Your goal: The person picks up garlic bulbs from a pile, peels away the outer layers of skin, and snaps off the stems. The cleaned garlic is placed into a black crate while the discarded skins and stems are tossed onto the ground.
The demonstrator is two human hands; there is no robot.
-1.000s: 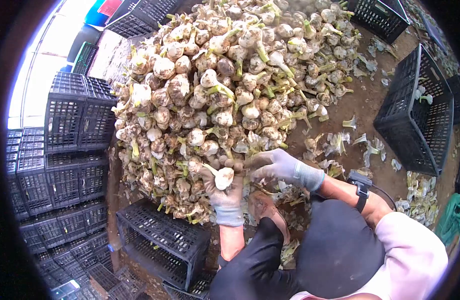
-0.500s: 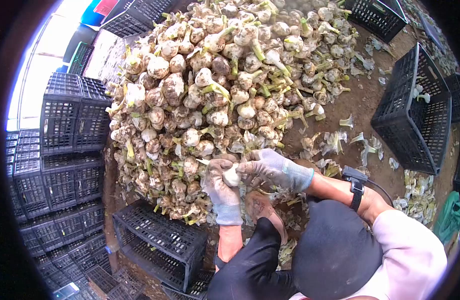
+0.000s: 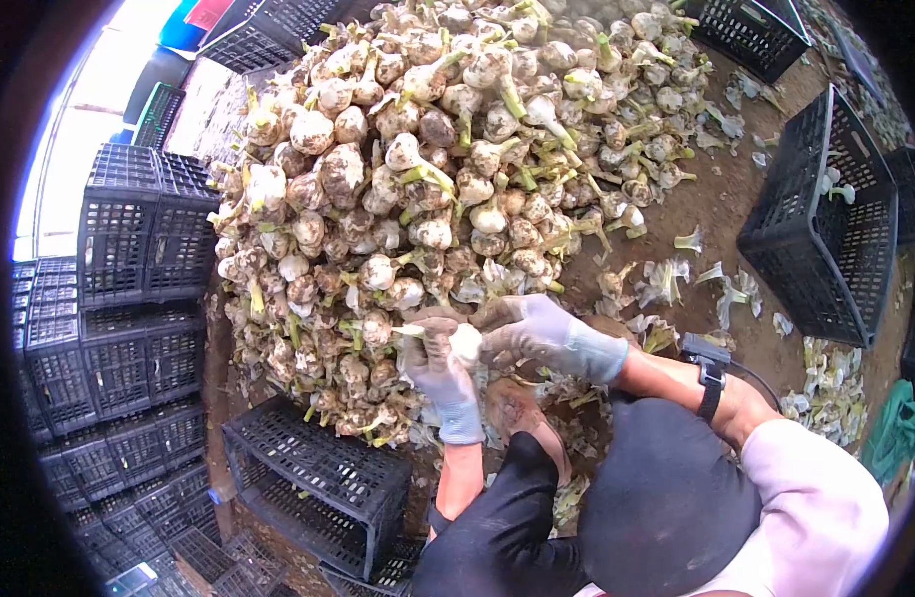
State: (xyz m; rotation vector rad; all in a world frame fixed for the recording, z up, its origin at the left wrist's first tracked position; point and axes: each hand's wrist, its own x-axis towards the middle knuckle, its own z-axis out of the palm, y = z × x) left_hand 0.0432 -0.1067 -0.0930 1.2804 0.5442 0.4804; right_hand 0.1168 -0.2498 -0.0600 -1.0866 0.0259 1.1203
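Observation:
A whitish, clean-looking garlic bulb is gripped in my gloved left hand, its cut stem poking out to the left past the fingers. My right hand, also in a grey-white work glove, is beside the bulb on its right. Its fingers are bent and apart, with the tips right at the bulb's edge. Both hands are low over the near side of a large heap of garlic, whose bulbs are mostly soil-stained with short green stems.
Black plastic crates are stacked along the left. Another crate lies near my left leg, and a tilted crate stands at right. Peeled skins litter the soil. A green cloth or bag lies at far right.
My right fingers have loosened from the bulb and spread slightly. The bulb has turned a little in my left hand, showing more of its white side.

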